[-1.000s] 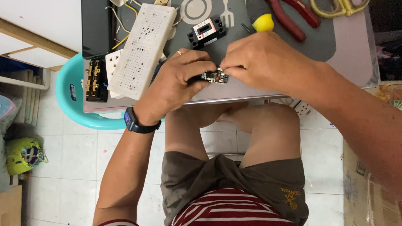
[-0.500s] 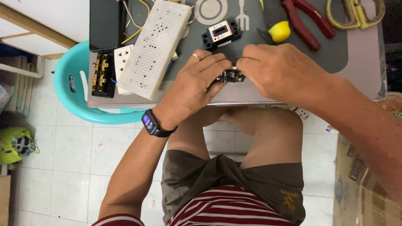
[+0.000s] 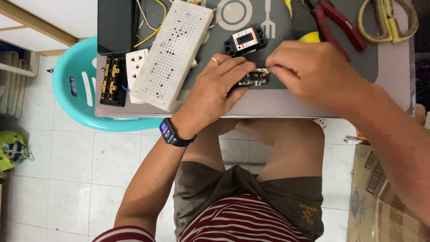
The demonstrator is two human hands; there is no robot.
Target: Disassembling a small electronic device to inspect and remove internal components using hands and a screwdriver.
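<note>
Two bare hands meet over small black electrical part with metal contacts (image 3: 253, 78), low on grey surface (image 3: 286, 101) near its front edge; left hand (image 3: 215, 92), ring on finger and dark smartwatch (image 3: 172, 133) at wrist, curls fingers around part from left, grip pressed on it; right hand (image 3: 313, 74) pinches part's right end with fingertips; black-and-white breaker module (image 3: 245, 41) just behind; white perforated plastic board (image 3: 172, 54) well left; red-handled pliers (image 3: 333, 24) beyond right hand.
</note>
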